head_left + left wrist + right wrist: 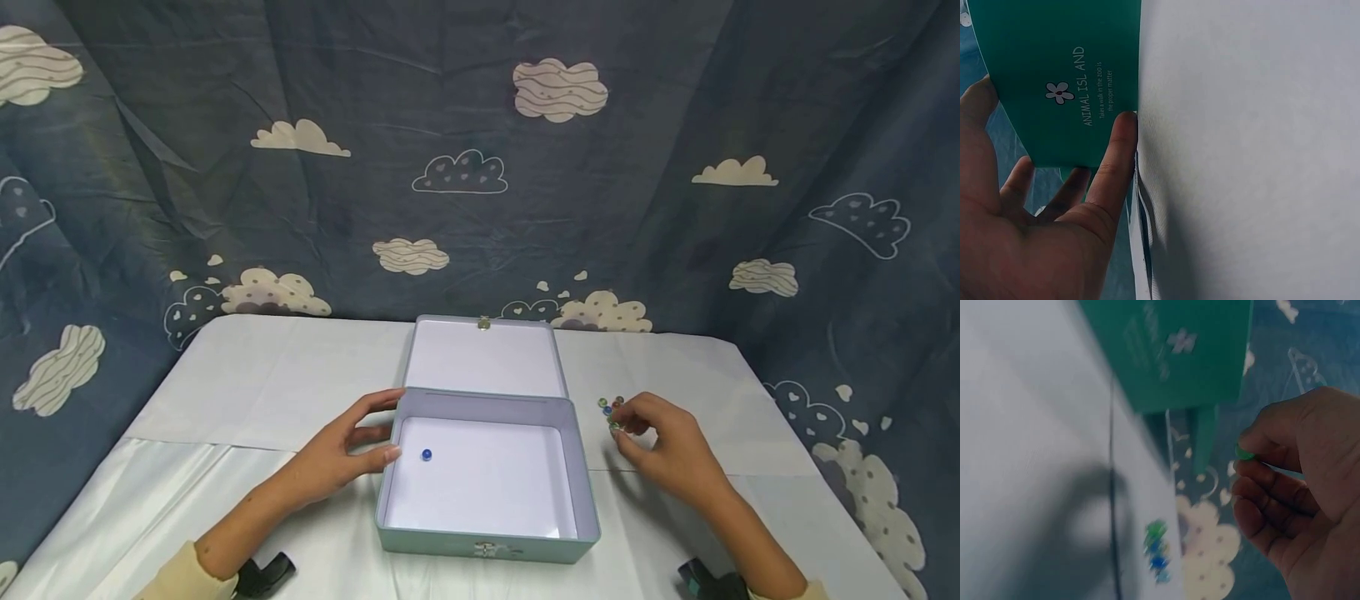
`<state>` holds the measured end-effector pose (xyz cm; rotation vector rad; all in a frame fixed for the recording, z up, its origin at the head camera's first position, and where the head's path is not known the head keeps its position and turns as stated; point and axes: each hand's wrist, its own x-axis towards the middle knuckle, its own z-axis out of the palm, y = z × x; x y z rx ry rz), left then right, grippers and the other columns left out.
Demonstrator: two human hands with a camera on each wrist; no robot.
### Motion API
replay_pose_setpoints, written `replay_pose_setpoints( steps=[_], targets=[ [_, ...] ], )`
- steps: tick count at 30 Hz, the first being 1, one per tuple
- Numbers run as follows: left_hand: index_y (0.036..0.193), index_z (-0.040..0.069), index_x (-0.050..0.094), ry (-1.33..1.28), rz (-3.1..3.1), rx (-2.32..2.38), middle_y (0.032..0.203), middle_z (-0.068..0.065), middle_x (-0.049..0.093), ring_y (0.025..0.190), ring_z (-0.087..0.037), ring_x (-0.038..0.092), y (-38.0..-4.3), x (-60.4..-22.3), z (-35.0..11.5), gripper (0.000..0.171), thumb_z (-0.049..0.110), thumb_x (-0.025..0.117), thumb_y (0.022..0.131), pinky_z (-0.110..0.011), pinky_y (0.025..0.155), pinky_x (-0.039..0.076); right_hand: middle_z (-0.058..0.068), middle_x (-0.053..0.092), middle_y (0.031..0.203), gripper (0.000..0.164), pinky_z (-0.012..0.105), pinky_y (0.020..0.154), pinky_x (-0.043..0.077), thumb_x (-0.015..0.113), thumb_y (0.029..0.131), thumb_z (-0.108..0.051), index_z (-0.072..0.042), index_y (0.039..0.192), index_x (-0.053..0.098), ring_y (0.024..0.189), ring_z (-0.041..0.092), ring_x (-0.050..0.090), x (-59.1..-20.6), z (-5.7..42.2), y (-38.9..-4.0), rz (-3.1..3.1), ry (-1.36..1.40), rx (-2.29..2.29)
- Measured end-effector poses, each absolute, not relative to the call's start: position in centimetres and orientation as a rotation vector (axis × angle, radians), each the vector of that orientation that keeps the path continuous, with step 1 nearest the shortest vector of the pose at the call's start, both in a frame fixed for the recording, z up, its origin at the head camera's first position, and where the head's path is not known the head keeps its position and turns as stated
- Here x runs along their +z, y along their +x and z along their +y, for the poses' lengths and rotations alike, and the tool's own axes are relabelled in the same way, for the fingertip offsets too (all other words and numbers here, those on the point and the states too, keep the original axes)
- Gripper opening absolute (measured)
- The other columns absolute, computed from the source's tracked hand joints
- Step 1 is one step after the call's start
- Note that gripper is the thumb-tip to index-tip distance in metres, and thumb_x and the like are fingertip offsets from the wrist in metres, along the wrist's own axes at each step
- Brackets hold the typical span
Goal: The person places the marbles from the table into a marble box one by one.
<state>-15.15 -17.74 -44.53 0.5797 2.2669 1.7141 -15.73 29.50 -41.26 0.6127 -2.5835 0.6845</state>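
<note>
A green tin box [491, 546] with a pale inside stands on the table, its hinged lid [486, 354] laid back. One blue marble [427, 455] lies inside, toward the left. My left hand [347, 446] rests against the box's left wall with its fingers spread; in the left wrist view, fingertips touch the printed green side [1066, 94]. To the right of the box, my right hand [671, 446] pinches a green marble [1245, 452] between thumb and index finger. Close by that hand lies a small group of marbles [1157, 550], green and blue among them.
A white cloth covers the table [300, 375]. Behind it hangs a dark blue curtain [465, 100] with cloud prints. Black wrist straps [266, 575] show at both forearms near the lower edge of the head view.
</note>
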Motion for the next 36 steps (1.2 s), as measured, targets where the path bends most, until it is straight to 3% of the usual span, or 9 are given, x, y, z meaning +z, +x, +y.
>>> replay_pose_setpoints(
  steps=[6,11,36],
  targets=[
    [0.163,0.039,0.036,0.577,2.268,1.708,0.168,-0.01,0.034,0.143,-0.046,0.051,-15.2,-44.5,-17.8,0.076,0.027,0.078,0.1,-0.033,0.094,0.062,-0.013,0.069,0.099,0.04,0.02,0.074,0.056,0.087,0.078,0.007,-0.024,0.099,0.073,0.082,0.009,0.063,-39.8,27.6,-14.4,-2.563,0.667,0.746],
    [0.163,0.039,0.036,0.577,2.272,1.705,0.169,-0.008,0.034,0.144,-0.045,0.05,-15.2,-44.4,-17.7,0.076,0.027,0.078,0.1,-0.034,0.094,0.063,-0.015,0.067,0.099,0.044,0.012,0.076,0.052,0.087,0.077,0.01,-0.024,0.1,0.073,0.082,0.011,0.064,-39.1,26.7,-13.6,-2.527,0.739,0.799],
    [0.164,0.036,0.036,0.57,2.276,1.7,0.169,-0.01,0.034,0.143,-0.045,0.051,-15.2,-44.4,-17.7,0.077,0.028,0.078,0.1,-0.033,0.093,0.063,-0.016,0.068,0.101,0.044,0.019,0.076,0.057,0.087,0.078,0.01,-0.023,0.103,0.074,0.086,0.004,0.062,-39.8,25.6,-13.2,-2.562,0.819,0.851]
  ],
)
